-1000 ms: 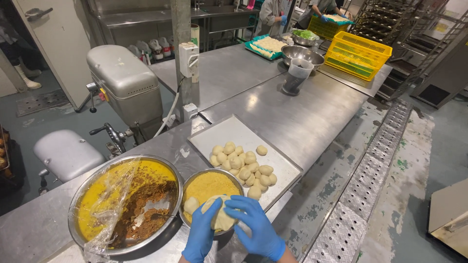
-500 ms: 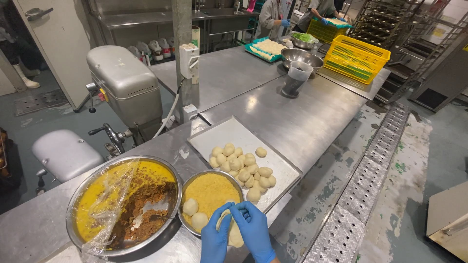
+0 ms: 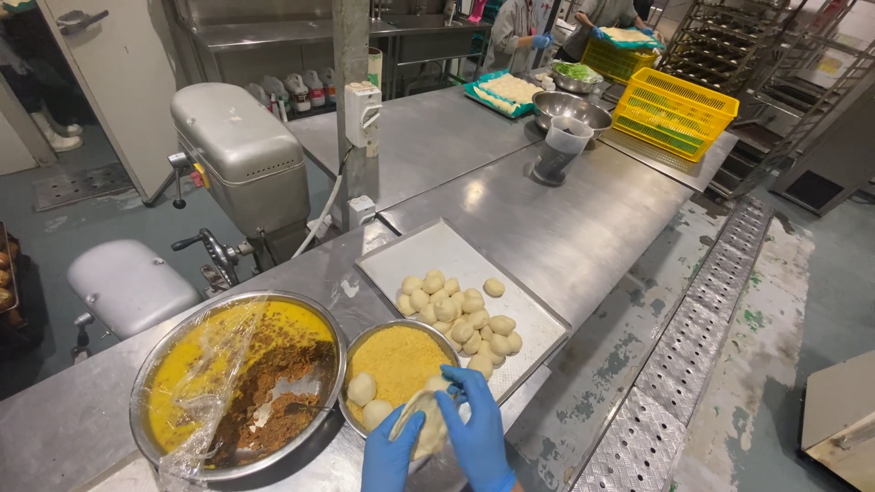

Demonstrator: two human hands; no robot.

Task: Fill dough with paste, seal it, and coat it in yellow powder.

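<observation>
Both my hands wear blue gloves and press together on a pale flattened dough piece (image 3: 427,426) at the near edge of a small steel bowl (image 3: 366,334) of yellow crumbs. My left hand (image 3: 387,451) cups the dough from below. My right hand (image 3: 474,428) wraps over it from the right. Two dough balls (image 3: 367,400) lie in the crumbs. A white tray (image 3: 456,255) just beyond holds several more dough balls (image 3: 460,310).
A large steel bowl (image 3: 146,392) with yellow liquid, brown filling and loose plastic film sits to the left. A grey machine (image 3: 239,155) stands behind. Farther along the steel table are a cup (image 3: 556,150), a bowl (image 3: 570,107), yellow crates (image 3: 674,111) and other people working.
My hands slid down toward the bowl's near edge with the dough piece. Two dough balls in the crumbs have come into view.
</observation>
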